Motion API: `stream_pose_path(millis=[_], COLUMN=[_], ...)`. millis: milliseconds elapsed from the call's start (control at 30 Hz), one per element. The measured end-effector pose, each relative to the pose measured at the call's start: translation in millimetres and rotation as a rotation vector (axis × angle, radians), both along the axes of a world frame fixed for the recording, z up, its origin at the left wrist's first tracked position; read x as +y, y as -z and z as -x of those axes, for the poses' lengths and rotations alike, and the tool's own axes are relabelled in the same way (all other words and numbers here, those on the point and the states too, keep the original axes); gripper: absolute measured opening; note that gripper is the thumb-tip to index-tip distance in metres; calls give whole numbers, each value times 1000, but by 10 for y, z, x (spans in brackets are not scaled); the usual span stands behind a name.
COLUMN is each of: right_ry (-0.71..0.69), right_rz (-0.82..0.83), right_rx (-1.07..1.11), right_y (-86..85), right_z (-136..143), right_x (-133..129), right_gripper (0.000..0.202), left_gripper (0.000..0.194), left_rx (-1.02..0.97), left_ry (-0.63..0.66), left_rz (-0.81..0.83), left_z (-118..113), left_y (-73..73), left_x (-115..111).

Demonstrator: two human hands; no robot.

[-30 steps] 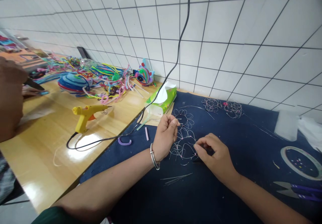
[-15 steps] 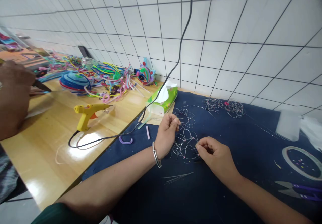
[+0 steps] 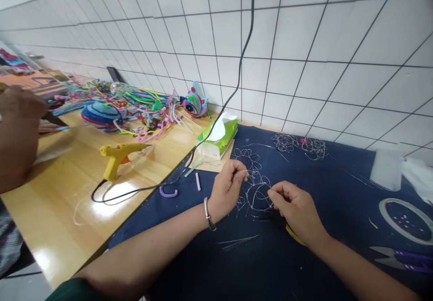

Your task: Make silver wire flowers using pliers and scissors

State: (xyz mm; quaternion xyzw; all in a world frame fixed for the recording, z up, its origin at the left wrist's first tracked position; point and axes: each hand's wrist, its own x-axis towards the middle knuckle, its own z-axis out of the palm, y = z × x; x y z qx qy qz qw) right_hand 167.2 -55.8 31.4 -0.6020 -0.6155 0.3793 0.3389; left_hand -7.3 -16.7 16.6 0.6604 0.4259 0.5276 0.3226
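Note:
My left hand [image 3: 227, 187], with a silver bangle at its wrist, is closed in a pinch on thin silver wire. Opposite it, my right hand [image 3: 297, 206] pinches the edge of a looped wire piece [image 3: 260, 184] dotted with small pinkish beads. The piece hangs between both hands, just over the dark blue cloth [image 3: 270, 265]. Behind it lies a flower-shaped wire ring [image 3: 253, 156]. Part of a curved yellow object [image 3: 295, 235] shows under my right hand; the rest is hidden. Several straight wire lengths [image 3: 238, 242] lie in front.
Purple-handled scissors [image 3: 402, 256] and a pale ring with small beads inside [image 3: 384, 208] lie at right. Tangled beaded wire [image 3: 314, 147] is at the back. Left are a yellow glue gun [image 3: 115, 159] with its black cord, a tissue pack [image 3: 219, 139], pipe cleaners [image 3: 149, 100] and another person's hand [image 3: 20, 129].
My left hand has moved a little right and down, nearer my right hand. My right hand has shifted slightly right, and the yellow object beneath it now shows.

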Motion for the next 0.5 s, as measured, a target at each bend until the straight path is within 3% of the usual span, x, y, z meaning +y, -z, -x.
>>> stream_pose_path(millis=[300, 500], right_ry=[13, 9], right_rz=[-24, 2], right_rx=[43, 39], right_y=[0, -39], right_z=[-8, -34], right_x=[-16, 13], right_gripper=[21, 23], left_gripper=[10, 8], left_rx=[-166, -255], left_ry=[124, 40], left_rz=[217, 92], left_z=[-55, -7], left_y=[-4, -78], left_x=[20, 14])
